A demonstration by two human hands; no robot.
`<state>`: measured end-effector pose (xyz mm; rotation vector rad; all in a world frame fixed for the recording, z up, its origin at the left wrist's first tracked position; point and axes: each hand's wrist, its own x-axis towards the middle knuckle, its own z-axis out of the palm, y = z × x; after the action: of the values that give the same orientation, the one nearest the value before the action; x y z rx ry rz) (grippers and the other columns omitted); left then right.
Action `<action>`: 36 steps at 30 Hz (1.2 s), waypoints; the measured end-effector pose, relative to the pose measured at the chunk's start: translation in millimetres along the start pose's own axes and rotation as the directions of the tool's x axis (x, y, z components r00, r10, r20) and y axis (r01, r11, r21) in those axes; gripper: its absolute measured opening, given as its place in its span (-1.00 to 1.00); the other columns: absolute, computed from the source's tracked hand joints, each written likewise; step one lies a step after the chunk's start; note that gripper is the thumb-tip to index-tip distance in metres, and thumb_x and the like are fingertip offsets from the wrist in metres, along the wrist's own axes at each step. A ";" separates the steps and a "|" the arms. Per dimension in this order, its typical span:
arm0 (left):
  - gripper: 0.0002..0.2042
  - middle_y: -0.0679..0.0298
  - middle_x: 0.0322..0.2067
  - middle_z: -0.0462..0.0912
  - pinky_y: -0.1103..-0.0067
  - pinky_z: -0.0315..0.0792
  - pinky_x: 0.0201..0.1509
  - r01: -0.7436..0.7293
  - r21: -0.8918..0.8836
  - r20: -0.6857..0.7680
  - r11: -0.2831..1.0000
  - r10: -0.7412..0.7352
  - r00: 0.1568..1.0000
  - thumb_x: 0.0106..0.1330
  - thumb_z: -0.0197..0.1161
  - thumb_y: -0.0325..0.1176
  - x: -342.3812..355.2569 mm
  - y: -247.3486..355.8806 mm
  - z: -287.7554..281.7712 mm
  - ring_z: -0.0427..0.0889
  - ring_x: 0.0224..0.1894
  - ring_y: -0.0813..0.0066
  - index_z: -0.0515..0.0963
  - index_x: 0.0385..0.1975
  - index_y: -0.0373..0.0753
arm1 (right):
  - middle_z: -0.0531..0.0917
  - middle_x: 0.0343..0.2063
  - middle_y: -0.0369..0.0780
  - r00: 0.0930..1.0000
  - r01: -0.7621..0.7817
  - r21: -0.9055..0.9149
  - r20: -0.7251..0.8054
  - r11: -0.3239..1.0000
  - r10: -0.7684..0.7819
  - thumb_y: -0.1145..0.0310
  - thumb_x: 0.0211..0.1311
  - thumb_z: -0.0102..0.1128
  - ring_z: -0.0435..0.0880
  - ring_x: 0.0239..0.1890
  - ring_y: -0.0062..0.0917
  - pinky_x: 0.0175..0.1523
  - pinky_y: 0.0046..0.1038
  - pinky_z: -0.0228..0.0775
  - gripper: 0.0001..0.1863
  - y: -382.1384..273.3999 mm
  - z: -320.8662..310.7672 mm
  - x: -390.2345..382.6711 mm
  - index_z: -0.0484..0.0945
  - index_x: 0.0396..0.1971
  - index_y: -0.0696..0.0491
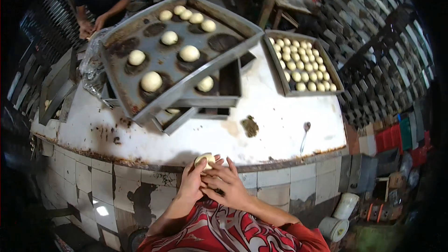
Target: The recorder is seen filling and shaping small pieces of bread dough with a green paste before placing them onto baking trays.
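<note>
lattice-walled room (373, 51), stained white table (284, 130)
a big tilted tray (156, 55), atop other trays (212, 101), carries scattered pale balls (151, 81); right of it a smaller tray (310, 93) is packed with rows of them. at the table's near edge, the right hand (226, 185), fingers loosely spread, is beside the left hand (188, 186), which grips a dough ball (204, 159).
</note>
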<state>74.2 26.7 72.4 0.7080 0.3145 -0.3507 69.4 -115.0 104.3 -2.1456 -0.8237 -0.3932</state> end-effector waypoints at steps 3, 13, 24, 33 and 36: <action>-0.74 0.14 -0.09 0.51 0.56 0.38 0.10 -0.102 0.141 -0.130 0.985 0.120 0.984 0.33 -0.04 -0.52 1.1 -62.2 -23.2 0.50 -0.01 0.41 0.36 0.00 -0.40 | 0.61 -0.43 -0.14 0.856 -0.454 0.502 0.018 0.736 0.516 0.42 0.23 0.08 0.60 -0.20 -0.43 0.14 -0.27 0.28 -0.85 24.8 -8.9 -50.4 0.57 -0.32 0.17; -0.62 0.13 0.11 0.39 0.48 0.27 0.23 0.039 -0.036 0.024 0.999 -0.038 0.999 0.27 -0.03 -0.59 -11.2 -60.9 -12.4 0.39 0.14 0.32 0.30 0.12 -0.35 | 0.49 -0.14 -0.01 0.701 -0.660 -0.067 -0.415 0.749 0.580 0.35 0.14 0.19 0.45 -0.14 -0.18 -0.04 -0.33 0.35 -0.67 161.6 11.9 -32.1 0.51 -0.14 0.22; -0.69 0.06 -0.01 0.48 0.36 0.28 0.26 -0.020 -0.104 -0.101 0.994 0.010 0.995 0.28 0.01 -0.43 -10.0 15.6 -114.3 0.42 0.12 0.22 0.35 -0.01 -0.43 | 0.61 -0.38 -0.12 0.668 -0.741 -0.225 -0.164 0.632 0.725 0.38 0.10 0.20 0.55 -0.35 -0.28 -0.17 -0.37 0.41 -0.79 144.1 19.5 -15.8 0.61 -0.34 0.22; -0.63 0.13 0.13 0.33 0.39 0.18 0.32 0.179 -0.160 0.422 0.971 -0.096 0.902 0.38 -0.17 -0.52 34.5 25.6 -59.8 0.33 0.19 0.33 0.18 0.19 -0.37 | 0.62 -0.26 -0.22 0.805 -0.508 0.247 -0.205 0.825 0.557 0.49 0.08 0.25 0.56 -0.23 -0.46 -0.07 -0.49 0.37 -0.71 12.0 41.3 29.1 0.56 -0.14 0.09; -0.68 0.17 0.03 0.42 0.43 0.28 0.23 0.112 -0.129 0.324 0.985 -0.065 0.944 0.41 -0.08 -0.41 39.8 10.5 -46.5 0.41 0.10 0.38 0.28 0.12 -0.34 | 0.58 -0.23 -0.19 0.885 -0.420 -0.270 -0.333 0.866 0.325 0.59 -0.07 0.27 0.46 -0.12 -0.25 0.01 -0.32 0.32 -0.65 13.7 62.9 21.6 0.58 -0.18 0.07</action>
<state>106.7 57.5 29.3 0.4841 0.0631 -0.5160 95.0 -64.1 67.3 -2.4238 -0.1701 -0.6468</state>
